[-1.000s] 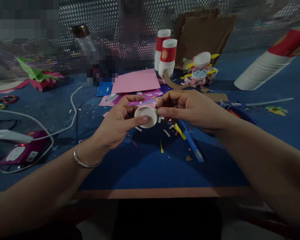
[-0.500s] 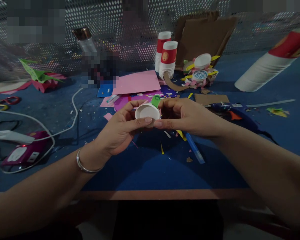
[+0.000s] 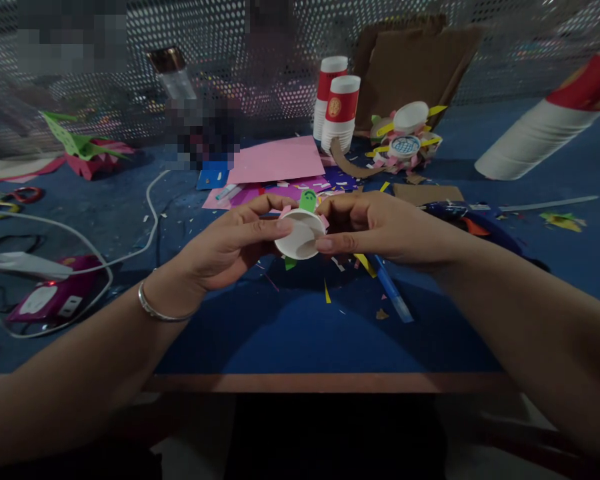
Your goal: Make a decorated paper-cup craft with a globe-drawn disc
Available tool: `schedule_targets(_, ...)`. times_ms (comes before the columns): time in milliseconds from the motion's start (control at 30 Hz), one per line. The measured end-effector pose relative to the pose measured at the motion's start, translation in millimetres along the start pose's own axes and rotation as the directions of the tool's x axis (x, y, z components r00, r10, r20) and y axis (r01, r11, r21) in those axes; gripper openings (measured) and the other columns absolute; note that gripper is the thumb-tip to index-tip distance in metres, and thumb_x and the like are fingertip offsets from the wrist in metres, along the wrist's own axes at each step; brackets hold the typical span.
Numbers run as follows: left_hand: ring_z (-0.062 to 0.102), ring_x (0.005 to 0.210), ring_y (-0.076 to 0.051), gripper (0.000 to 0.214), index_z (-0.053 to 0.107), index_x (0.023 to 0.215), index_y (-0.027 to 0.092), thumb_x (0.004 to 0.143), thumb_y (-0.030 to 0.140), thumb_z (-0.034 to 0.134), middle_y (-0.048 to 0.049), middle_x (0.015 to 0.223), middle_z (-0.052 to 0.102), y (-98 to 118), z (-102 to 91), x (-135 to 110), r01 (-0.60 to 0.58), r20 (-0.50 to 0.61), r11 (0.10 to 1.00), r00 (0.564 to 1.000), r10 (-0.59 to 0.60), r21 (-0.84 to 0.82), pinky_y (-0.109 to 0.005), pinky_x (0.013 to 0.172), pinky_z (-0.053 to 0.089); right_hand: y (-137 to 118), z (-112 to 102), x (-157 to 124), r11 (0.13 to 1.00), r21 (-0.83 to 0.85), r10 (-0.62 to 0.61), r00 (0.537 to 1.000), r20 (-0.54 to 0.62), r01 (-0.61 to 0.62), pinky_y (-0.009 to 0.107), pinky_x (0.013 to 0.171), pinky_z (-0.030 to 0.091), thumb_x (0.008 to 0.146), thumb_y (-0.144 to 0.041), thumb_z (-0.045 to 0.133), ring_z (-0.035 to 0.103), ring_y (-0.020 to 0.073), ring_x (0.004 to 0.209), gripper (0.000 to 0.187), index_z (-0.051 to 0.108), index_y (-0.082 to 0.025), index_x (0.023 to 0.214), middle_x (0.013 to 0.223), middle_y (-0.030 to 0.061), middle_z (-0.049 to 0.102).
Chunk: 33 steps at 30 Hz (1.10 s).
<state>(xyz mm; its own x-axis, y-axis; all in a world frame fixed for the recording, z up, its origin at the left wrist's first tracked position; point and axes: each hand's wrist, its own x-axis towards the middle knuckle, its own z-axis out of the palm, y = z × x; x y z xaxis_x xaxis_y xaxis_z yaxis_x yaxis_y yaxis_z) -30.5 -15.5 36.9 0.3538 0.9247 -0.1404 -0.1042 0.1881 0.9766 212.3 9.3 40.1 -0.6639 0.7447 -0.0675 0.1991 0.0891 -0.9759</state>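
Between both hands is a small white paper cup piece (image 3: 300, 243), its round hollow side turned toward me. A green paper tab (image 3: 308, 200) with a drawn smiling face sticks up from its far rim. Pink bits show at its sides and a green paper tip (image 3: 291, 264) pokes out below. My left hand (image 3: 243, 233) grips the left rim, thumb on the inner edge. On the right rim, my right hand (image 3: 360, 223) pinches with thumb and fingers. Some fingertips are hidden behind the cup piece.
Beyond the hands lie a pink paper sheet (image 3: 280, 160) and scattered scraps. Stacked paper cups (image 3: 341, 110) stand behind; another cup stack (image 3: 535, 137) leans at right. A blue marker (image 3: 393, 290), a dark glue gun (image 3: 495, 237), scissors (image 3: 27, 195) and a purple power box (image 3: 63, 290) with cables surround them.
The cup piece has tipped to face me more, showing its pink side bits and lower green tip. My left thumb has shifted from the near rim to the upper left.
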Motion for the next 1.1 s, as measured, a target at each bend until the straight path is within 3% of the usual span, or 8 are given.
schedule_targets(300, 0.073, 0.087, -0.017, 0.039, 0.074, 0.103, 0.023, 0.072, 0.027, 0.097, -0.0022, 0.098, 0.078, -3, -6.6, 3, 0.045, 0.033, 0.998, 0.998, -0.047, 0.052, -0.03, 0.078, 0.056, -3, -5, -1, 0.998, -0.007, 0.065, 0.996, 0.063, -0.064, 0.031, 0.068, 0.053, 0.077, -0.048, 0.095, 0.066, 0.0156, 0.071, 0.035, 0.072, -0.026, 0.092, 0.081, -0.002, 0.073)
schedule_targets(600, 0.079, 0.087, -0.017, 0.045, 0.07, 0.12, 0.019, 0.082, 0.023, 0.093, -0.0046, 0.098, 0.083, -2, -20.1, 7, 0.171, 0.147, 0.948, 0.965, -0.215, 0.269, -0.027, 0.079, 0.063, 11, -10, 1, 0.98, -0.067, 0.189, 0.98, 0.064, -0.185, 0.028, 0.053, 0.05, 0.077, -0.048, 0.094, 0.067, 0.0166, 0.07, 0.034, 0.076, -0.026, 0.095, 0.085, 0.0018, 0.077)
schedule_targets(833, 0.084, 0.078, -0.023, 0.052, 0.067, 0.126, 0.019, 0.084, 0.034, 0.093, -0.0072, 0.089, 0.085, -1, -22.0, 5, 0.214, 0.092, 0.883, 0.957, -0.275, 0.418, -0.028, 0.063, 0.066, 14, -7, 3, 0.975, -0.079, 0.213, 0.974, 0.079, -0.207, 0.028, 0.048, 0.048, 0.076, -0.048, 0.096, 0.066, 0.0168, 0.065, 0.033, 0.074, -0.025, 0.087, 0.081, 0.0035, 0.078)
schedule_targets(1100, 0.082, 0.062, -0.023, 0.047, 0.069, 0.109, 0.02, 0.076, 0.037, 0.098, -0.0055, 0.076, 0.085, -3, -20.4, 8, 0.221, 0.049, 0.868, 0.962, -0.269, 0.444, -0.028, 0.057, 0.065, 19, -6, 5, 0.967, -0.107, 0.238, 0.97, 0.041, -0.233, 0.028, 0.045, 0.048, 0.077, -0.046, 0.097, 0.066, 0.0168, 0.064, 0.033, 0.074, -0.025, 0.09, 0.084, 0.005, 0.08)
